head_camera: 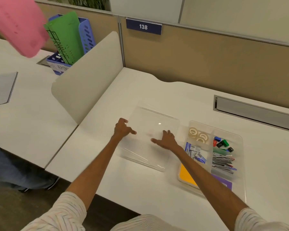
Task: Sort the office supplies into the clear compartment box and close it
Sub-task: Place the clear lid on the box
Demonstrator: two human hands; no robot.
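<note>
Lid (151, 116) flat on desk (157, 90), frame centre. Left hand (123, 129) grips its left edge, fingers curled. Right hand (168, 140) lies flat on top, fingers relaxed. Compartment box (243, 164) just right, uncovered, supplies inside.

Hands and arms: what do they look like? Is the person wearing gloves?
No gloves. The left hand and right hand are bare, with no ring or watch showing. The forearms are bare too. The left sleeve and right sleeve are pale with thin coloured stripes, ending near the elbows.
</note>
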